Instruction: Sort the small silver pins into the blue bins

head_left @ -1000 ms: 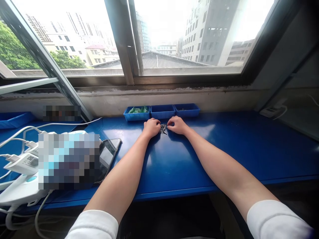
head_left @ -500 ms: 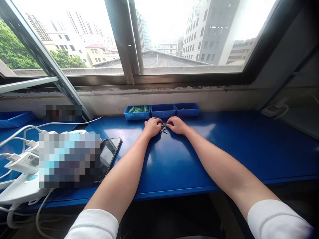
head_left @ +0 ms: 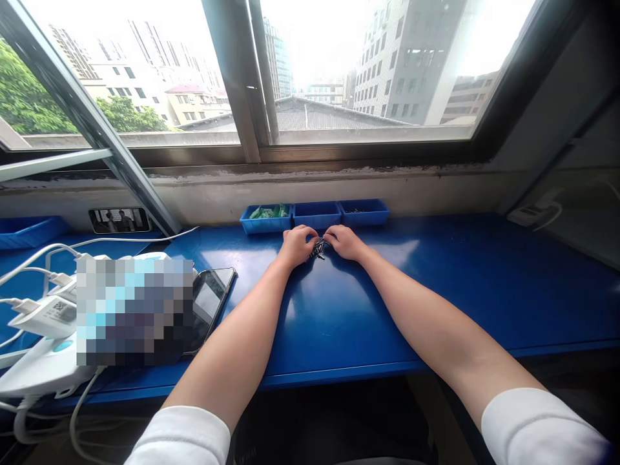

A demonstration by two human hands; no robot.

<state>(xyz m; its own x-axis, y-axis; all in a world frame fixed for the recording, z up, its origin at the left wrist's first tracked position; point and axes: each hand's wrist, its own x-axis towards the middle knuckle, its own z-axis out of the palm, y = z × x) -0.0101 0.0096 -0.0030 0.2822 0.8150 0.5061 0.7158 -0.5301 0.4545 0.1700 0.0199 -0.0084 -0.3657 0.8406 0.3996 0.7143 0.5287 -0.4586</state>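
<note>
A small pile of dark and silvery metal pieces, which look like screws (head_left: 318, 250), lies on the blue table (head_left: 334, 316). My left hand (head_left: 297, 246) curls over the pile's left side, fingers bent and thumb drawn in. On the other side, my right hand (head_left: 345, 242) has thumb and forefinger brought together at the pile's upper right edge. The fingertips of both hands nearly meet over the pieces. Whatever sits between them is too small to make out.
Behind my hands stand three blue bins: a left one (head_left: 266, 223) with green packets, a middle one (head_left: 317, 215), and a right one (head_left: 364, 213) with small dark pieces. At left are a phone (head_left: 213, 300), a white power strip (head_left: 43, 368) with cables, and another propped phone (head_left: 120, 220).
Both hands stay at the pile. My left hand has shifted slightly right and up, so the fingertips of the two hands are closer together.
</note>
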